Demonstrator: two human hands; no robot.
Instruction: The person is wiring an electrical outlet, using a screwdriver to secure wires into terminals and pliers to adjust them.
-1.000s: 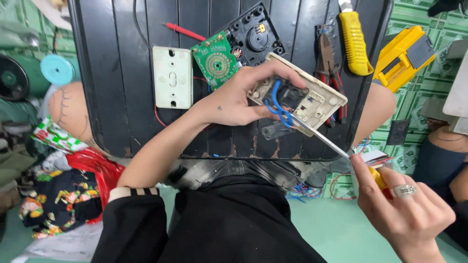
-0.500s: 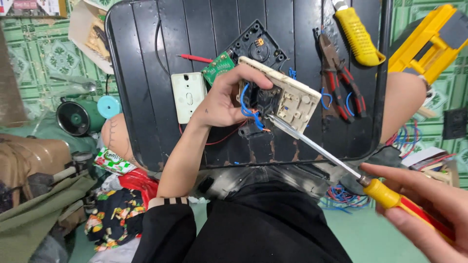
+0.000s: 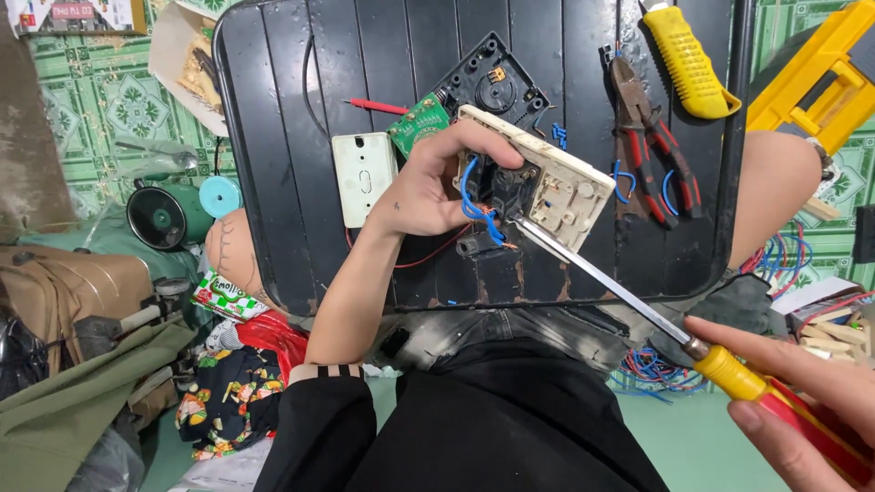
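While the left hand (image 3: pixel 428 187) grips the switch plate (image 3: pixel 547 187), the right hand (image 3: pixel 802 410) clasps the screwdriver (image 3: pixel 638 305).

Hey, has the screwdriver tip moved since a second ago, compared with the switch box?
Yes. The screwdriver tip has gone from below the box's lower edge up into the open back of the switch box, beside the blue wires, which the left hand holds.

Cream switch plate (image 3: pixel 556 187) with blue wires (image 3: pixel 469 191), tilted face-down over a black tray (image 3: pixel 273 137); yellow-and-red-handled screwdriver (image 3: pixel 638 305) slanting in, tip at the plate's wiring.
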